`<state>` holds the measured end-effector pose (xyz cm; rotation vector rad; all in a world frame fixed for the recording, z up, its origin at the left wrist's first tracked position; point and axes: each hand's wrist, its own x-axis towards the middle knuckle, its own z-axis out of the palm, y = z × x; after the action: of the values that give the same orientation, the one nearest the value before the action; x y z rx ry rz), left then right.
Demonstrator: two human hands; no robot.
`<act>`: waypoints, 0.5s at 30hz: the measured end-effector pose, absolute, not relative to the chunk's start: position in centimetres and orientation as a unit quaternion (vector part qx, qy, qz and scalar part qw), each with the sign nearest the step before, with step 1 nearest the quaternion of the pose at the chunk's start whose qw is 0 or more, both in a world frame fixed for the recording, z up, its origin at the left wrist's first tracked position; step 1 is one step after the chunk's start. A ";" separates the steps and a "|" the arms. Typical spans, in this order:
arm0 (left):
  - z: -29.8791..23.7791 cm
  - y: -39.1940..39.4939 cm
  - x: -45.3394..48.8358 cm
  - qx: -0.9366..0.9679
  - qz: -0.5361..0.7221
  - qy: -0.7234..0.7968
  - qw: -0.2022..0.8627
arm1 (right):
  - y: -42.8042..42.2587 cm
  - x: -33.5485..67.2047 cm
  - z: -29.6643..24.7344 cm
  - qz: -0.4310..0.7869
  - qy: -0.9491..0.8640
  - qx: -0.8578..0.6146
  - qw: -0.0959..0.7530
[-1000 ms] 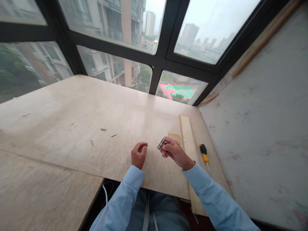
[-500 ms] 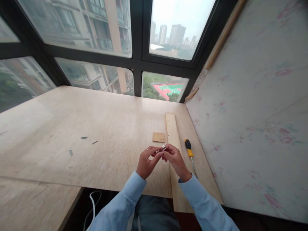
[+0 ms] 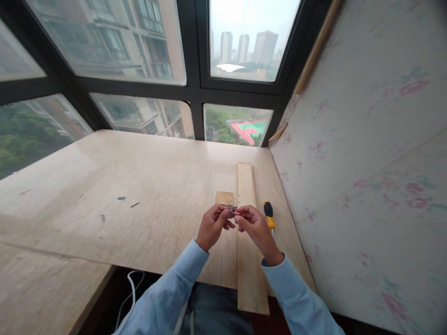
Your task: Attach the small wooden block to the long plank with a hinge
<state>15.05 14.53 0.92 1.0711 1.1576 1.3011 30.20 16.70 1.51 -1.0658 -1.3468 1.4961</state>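
Observation:
A small metal hinge (image 3: 232,212) with holes in it is held up between my hands over the table. My left hand (image 3: 212,225) pinches one side of it between thumb and fingers. At its right edge, my right hand (image 3: 255,229) has thumb and fingertips closed on it; the exact contact is partly hidden. Just behind my left fingers lies a small square wood piece (image 3: 223,197) with little holes near its right edge. A long pale board (image 3: 248,260) runs beneath my right hand and sticks out past the front edge, with small holes near its left side.
A yellow and black screwdriver (image 3: 268,214) lies right of the board, by the papered wall (image 3: 349,163). Several small metal pieces, among them a screw (image 3: 121,198), are scattered on the left of the table (image 3: 167,186). A white cable (image 3: 131,284) hangs below the front edge.
The hinge has turned in my fingers and shows its flat face more. My hands have parted slightly. The view has shifted a little, and the board now appears straighter.

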 end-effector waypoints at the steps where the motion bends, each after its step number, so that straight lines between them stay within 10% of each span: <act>1: 0.9 14.7 15.1 0.438 0.544 0.485 0.527 | 16.9 30.3 1.5 0.596 -0.531 -0.428 0.425; 15: -0.1 14.9 15.9 0.433 0.525 0.530 0.505 | 18.3 31.3 1.0 0.533 -0.581 -0.468 0.399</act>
<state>15.94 14.95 -0.12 1.0457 1.2792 1.2673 31.32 18.32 0.99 -1.1835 -1.4704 1.3498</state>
